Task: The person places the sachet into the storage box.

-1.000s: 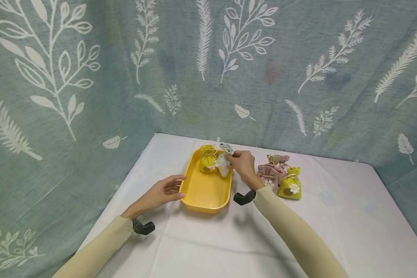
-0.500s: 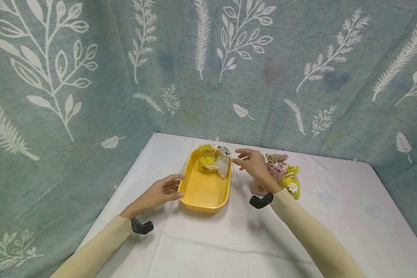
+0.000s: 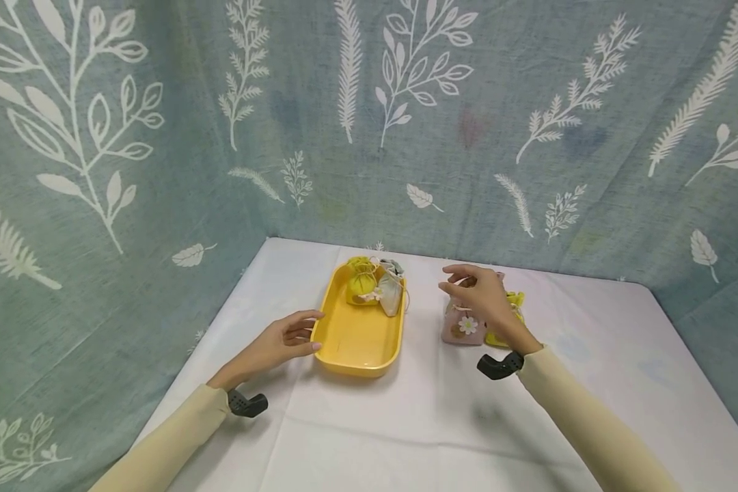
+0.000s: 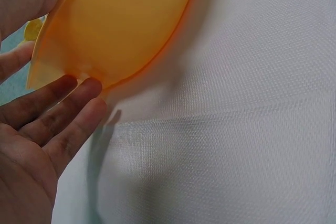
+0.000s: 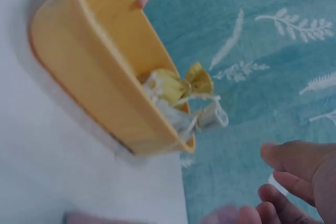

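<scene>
My left hand (image 3: 283,338) rests against the left side of the yellow tray (image 3: 357,342), thumb and fingers apart and fairly straight, their tips touching its rim and outer wall rather than clamped round it. The tray stands in the left half of the white table (image 3: 559,389), near the far edge and the far left corner. At the tray's far end sit two small cloth bags: a yellow bag (image 3: 360,283) with white flowers, and right beside it a pale grey bag (image 3: 390,295), tilted into the far right corner, its string hanging over the rim.

My right hand (image 3: 484,295) hangs in the air to the right of the tray, well apart from it, thumb and fingers apart with a gap between the tips. Below it, towards the middle of the table's far edge, a pink bag (image 3: 455,331) with a white flower stands on the cloth. Just to its right is a second yellow bag (image 3: 497,339), partly hidden by my wrist. Behind the table's far edge hangs a blue-green curtain (image 3: 320,102) with white leaves.
</scene>
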Tool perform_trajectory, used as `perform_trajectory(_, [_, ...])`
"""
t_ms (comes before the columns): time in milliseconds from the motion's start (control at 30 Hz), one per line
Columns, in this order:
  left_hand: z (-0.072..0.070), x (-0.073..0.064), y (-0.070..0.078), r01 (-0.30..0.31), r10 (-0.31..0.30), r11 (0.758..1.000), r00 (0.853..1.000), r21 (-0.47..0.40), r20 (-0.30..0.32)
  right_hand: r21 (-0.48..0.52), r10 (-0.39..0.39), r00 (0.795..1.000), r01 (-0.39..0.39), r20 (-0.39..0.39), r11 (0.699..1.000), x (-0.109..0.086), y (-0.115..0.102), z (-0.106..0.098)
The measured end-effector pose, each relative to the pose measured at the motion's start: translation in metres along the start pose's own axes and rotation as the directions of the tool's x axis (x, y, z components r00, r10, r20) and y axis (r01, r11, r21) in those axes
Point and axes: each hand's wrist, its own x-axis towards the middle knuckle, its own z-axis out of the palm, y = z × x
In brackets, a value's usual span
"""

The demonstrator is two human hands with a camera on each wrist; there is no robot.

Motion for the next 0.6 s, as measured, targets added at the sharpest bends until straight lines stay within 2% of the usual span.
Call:
perform_trajectory(167, [0.000,0.000,-0.001,-0.025,0.025,1.000,1.000,-0.011,0.013,-0.049,-0.030,0.999,0.029,-0.022,0.998,-0.008,0.013,-0.020])
perform_trajectory(300, [0.000,0.001,-0.002,-0.033,0.033,0.999,0.999,-0.011,0.030,-0.041,-0.001,1.000,-0.001,-0.028,0.999,-0.016,0.024,-0.035])
perform_trajectory(600, [-0.001,-0.004,-0.002,-0.019,0.020,1.000,1.000,-0.004,0.009,-0.062,0.018,0.998,-0.022,-0.054,0.998,-0.032,0.047,-0.060])
